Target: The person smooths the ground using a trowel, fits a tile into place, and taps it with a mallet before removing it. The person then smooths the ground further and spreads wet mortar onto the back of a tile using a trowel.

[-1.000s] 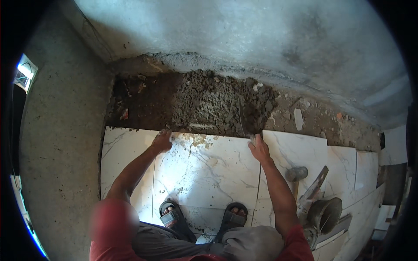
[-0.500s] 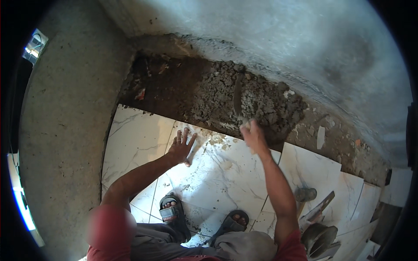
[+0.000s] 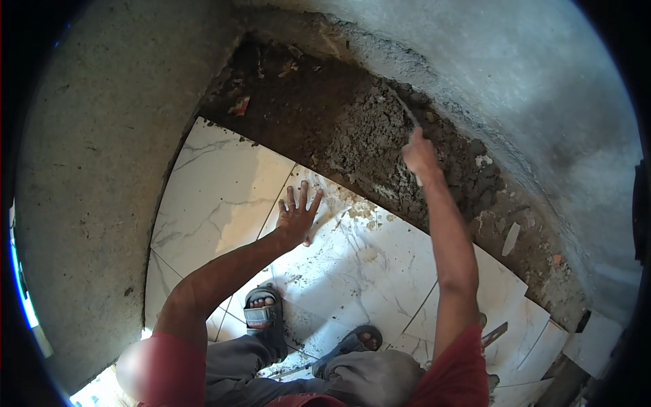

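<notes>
My right hand [image 3: 422, 157] is closed around the handle of a trowel, out over the bed of grey mortar [image 3: 373, 129]. The trowel's blade [image 3: 405, 108] looks thin, nearly edge-on, and points toward the wall at the mortar's far side; whether it cuts into the mortar is hard to make out. My left hand [image 3: 296, 216] lies flat with fingers spread on a white marble-patterned tile [image 3: 359, 264], near the tile's far edge. Wet smears and crumbs of mortar [image 3: 363, 209] dot the tile to the right of that hand.
A bare grey wall [image 3: 502, 74] rises behind the mortar, and another concrete surface [image 3: 95, 176] bounds the left. Brown soil [image 3: 291, 102] with a red scrap [image 3: 239, 106] lies left of the mortar. My sandalled feet stand on the tiles. Tools [image 3: 494, 334] show partly behind my right arm.
My right hand has carried the trowel farther out toward the wall, and the blade has turned. My left hand stays flat on the tile. The view has shifted, and my right arm hides more tools.
</notes>
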Available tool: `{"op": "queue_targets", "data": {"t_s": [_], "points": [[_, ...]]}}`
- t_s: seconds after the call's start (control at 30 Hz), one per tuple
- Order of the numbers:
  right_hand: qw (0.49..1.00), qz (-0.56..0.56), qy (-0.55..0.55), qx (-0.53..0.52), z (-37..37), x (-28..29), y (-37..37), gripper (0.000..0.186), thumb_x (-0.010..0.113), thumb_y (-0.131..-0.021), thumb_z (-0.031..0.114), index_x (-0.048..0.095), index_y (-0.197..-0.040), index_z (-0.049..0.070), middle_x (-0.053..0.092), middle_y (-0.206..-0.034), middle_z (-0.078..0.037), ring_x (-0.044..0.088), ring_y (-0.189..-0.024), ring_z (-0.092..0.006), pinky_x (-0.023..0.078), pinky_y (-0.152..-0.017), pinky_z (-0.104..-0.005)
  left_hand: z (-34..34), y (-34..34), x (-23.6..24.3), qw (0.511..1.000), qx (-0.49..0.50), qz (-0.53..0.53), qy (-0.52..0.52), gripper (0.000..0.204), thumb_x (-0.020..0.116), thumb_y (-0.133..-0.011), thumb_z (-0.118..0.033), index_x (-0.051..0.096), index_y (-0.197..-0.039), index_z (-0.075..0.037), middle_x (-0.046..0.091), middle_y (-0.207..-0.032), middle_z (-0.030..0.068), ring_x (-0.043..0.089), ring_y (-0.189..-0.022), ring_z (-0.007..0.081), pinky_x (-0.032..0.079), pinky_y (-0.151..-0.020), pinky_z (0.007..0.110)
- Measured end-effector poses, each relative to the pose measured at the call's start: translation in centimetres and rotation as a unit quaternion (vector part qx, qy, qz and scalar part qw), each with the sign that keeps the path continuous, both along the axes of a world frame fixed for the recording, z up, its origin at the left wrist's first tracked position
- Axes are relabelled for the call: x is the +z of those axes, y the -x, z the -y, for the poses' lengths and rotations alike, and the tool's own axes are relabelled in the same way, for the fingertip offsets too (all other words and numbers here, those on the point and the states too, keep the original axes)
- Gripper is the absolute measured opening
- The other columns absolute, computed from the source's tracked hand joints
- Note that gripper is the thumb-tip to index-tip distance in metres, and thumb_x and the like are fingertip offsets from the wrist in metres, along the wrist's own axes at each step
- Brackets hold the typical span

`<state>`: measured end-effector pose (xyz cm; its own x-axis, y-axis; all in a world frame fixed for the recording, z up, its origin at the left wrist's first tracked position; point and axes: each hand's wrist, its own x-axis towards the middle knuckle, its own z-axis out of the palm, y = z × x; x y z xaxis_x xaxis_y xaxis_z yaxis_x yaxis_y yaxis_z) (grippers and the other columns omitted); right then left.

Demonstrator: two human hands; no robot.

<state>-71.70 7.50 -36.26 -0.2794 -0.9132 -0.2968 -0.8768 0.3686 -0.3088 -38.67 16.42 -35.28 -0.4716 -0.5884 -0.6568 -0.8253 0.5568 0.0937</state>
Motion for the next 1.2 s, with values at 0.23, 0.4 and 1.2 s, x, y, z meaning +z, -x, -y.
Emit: {"op": "queue_targets", "data": {"t_s": [0.23, 0.4, 1.2], "points": [[0.994, 0.058, 0.023, 0.087, -7.7, -1.8, -6.9, 0.039, 0.053, -0.081, 0.012, 0.038, -0.112, -0.006, 0.063, -0.082, -0.031, 0.062, -0.078, -0.046, 0.052, -0.072, -0.0509, 0.1, 0.0, 0.1, 1.0, -0.01, -0.013, -0.012, 0.13, 0.085, -0.058, -0.04, -0.004, -0.147, -0.007, -0.007, -0.149, 0.0325, 0.007, -0.133, 0.0576, 0.029, -0.102, 0.064], [0.985, 0.084, -0.061, 0.14, -8.8, 2.3, -8.2, 0.041, 0.054, -0.081, 0.015, 0.038, -0.112, -0.007, 0.063, -0.079, -0.03, 0.062, -0.076, -0.0465, 0.052, -0.069, -0.0512, -0.1, -0.6, -0.3, 1.0, -0.012, -0.006, 0.003, 0.131, 0.086, -0.057, -0.04, -0.003, -0.147, -0.007, -0.006, -0.148, 0.0339, 0.008, -0.133, 0.058, 0.03, -0.1, 0.065], [0.962, 0.194, -0.063, 0.18, -7.4, 1.7, -6.9, 0.044, 0.056, -0.077, 0.021, 0.047, -0.106, -0.011, 0.06, -0.092, -0.035, 0.062, -0.087, -0.0439, 0.049, -0.076, -0.0472, 0.6, 0.4, -0.3, 0.997, -0.064, 0.024, 0.031, 0.133, 0.083, -0.056, -0.051, -0.003, -0.147, -0.006, -0.005, -0.147, 0.0358, 0.013, -0.131, 0.0589, 0.037, -0.096, 0.063]]}}
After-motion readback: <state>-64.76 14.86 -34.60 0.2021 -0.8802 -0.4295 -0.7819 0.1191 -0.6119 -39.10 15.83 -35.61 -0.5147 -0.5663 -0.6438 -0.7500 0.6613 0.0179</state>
